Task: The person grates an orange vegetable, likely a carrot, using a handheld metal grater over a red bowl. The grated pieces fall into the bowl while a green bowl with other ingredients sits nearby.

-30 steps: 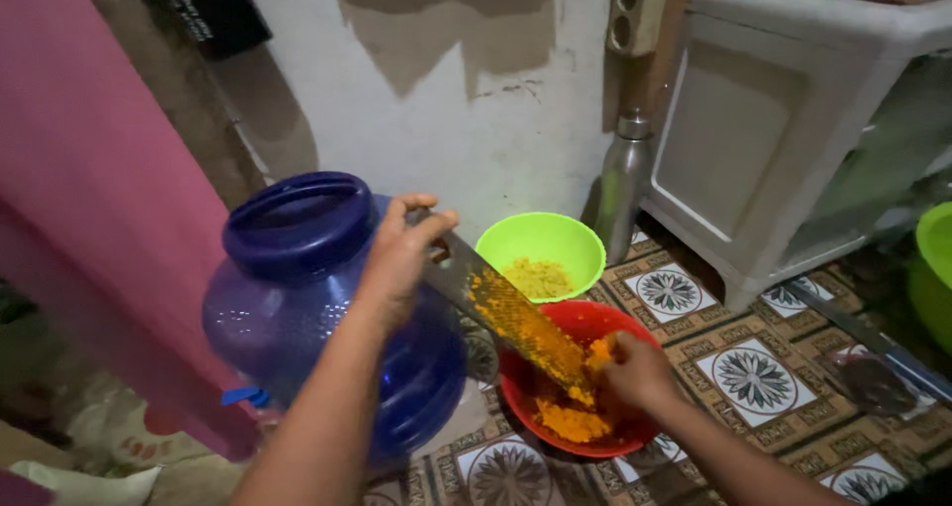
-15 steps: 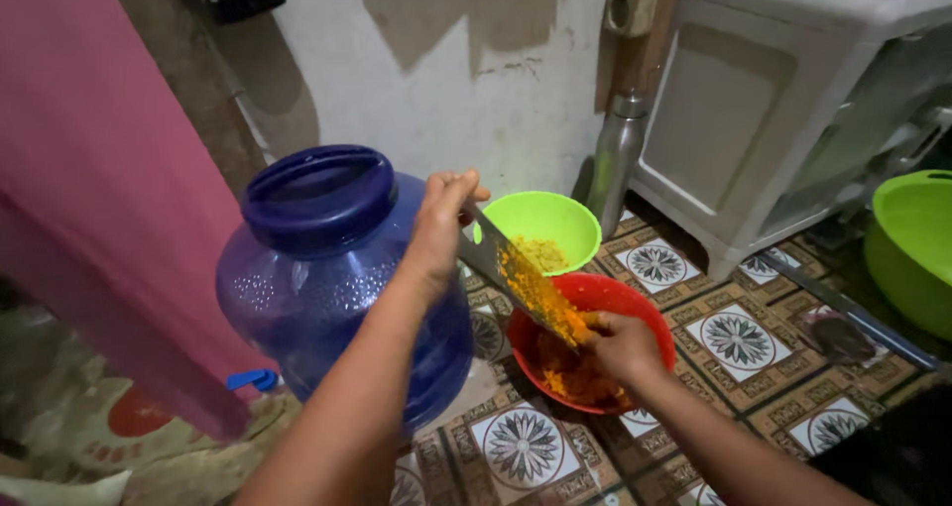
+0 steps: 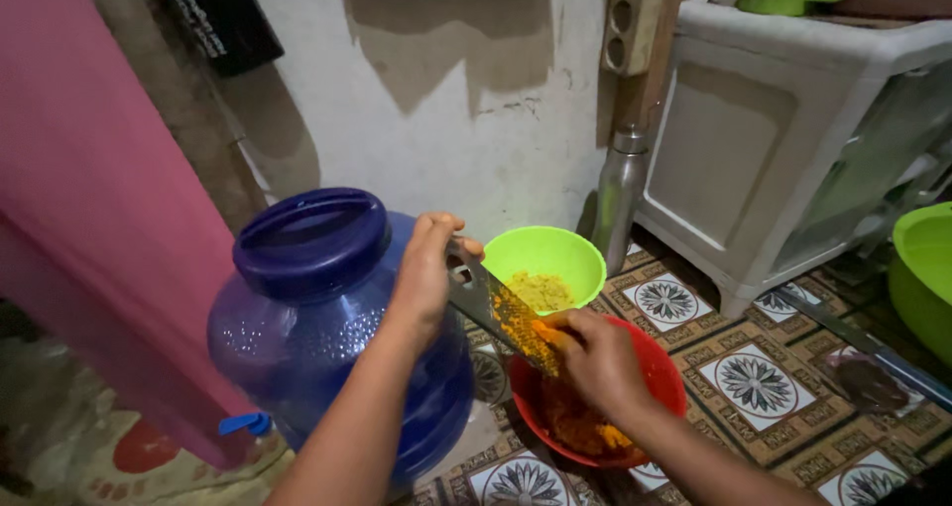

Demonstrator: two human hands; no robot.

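My left hand [image 3: 424, 278] grips the top of a flat metal grater [image 3: 491, 306] that slants down into a red bowl [image 3: 662, 382]. Yellow-orange pulp coats the grater's face and fills the bowl. My right hand [image 3: 595, 359] presses a small orange piece [image 3: 547, 330] against the lower part of the grater, over the bowl. Just behind it, a lime green bowl [image 3: 547, 256] holds pale yellow gratings.
A large blue water jug [image 3: 317, 318] stands at my left, touching my left forearm. A pink curtain [image 3: 89, 219] hangs at far left. A steel bottle [image 3: 619, 199] leans by the wall. A white plastic cabinet [image 3: 793, 139] and a green basin [image 3: 922, 268] are at right on patterned floor tiles [image 3: 754, 382].
My right hand has moved up the grater from the bowl's bottom to its middle. The view has tilted slightly, and the grater stays slanted in my left hand.
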